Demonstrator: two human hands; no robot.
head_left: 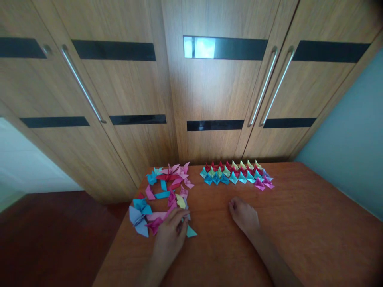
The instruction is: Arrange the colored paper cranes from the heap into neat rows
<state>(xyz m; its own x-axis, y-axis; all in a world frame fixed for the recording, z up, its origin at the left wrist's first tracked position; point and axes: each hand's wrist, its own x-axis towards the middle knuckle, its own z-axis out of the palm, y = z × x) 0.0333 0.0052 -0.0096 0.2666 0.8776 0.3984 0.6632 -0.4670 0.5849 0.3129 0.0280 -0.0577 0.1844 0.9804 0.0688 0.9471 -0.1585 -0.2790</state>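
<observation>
Head view: folded-paper rows stand aligned on the worktop, apparently well along; a loose heap left of the rows remains unaligned. Over the heap, the left hand's fingers bend, grip unclear; nearer than the rows, the right hand curls, contents hidden.

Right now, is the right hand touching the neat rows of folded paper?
No, the right hand is over the table, with visible tabletop between it and the rows of folded paper.
</observation>
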